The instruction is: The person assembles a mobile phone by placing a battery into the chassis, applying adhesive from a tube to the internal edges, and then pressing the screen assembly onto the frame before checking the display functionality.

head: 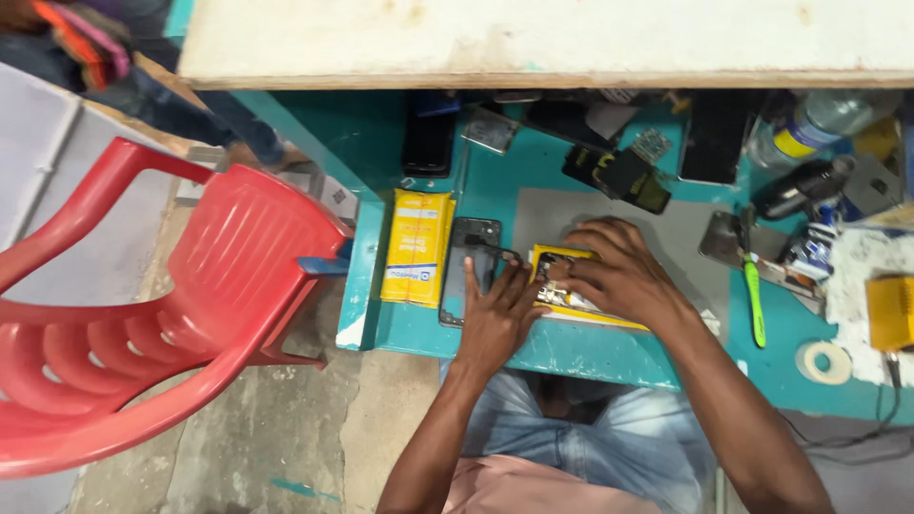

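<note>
We see both hands down on an opened phone (562,286) with a yellow part showing inside it, lying on a grey mat (666,238) near the front edge of the teal bench (495,181). Our left hand (495,319) lies flat, fingers stretched and close together, pressing on the phone's left end; it grips nothing. Our right hand (619,276) arches over the phone from 3 o'clock, fingers bent and fingertips on its middle; whether they pinch anything we cannot tell.

Just beside the left hand, at 9 o'clock, lies a dark phone back frame (468,266), and further out at 9 o'clock a yellow packet (417,246). At 3 o'clock of the right hand, a green-handled tool (754,305) lies on the bench, with a roll of tape (824,362) at 4 o'clock. Up at 12 o'clock are dark phones and loose parts (619,171). A red plastic chair (190,305) stands off the bench at 9 o'clock.
</note>
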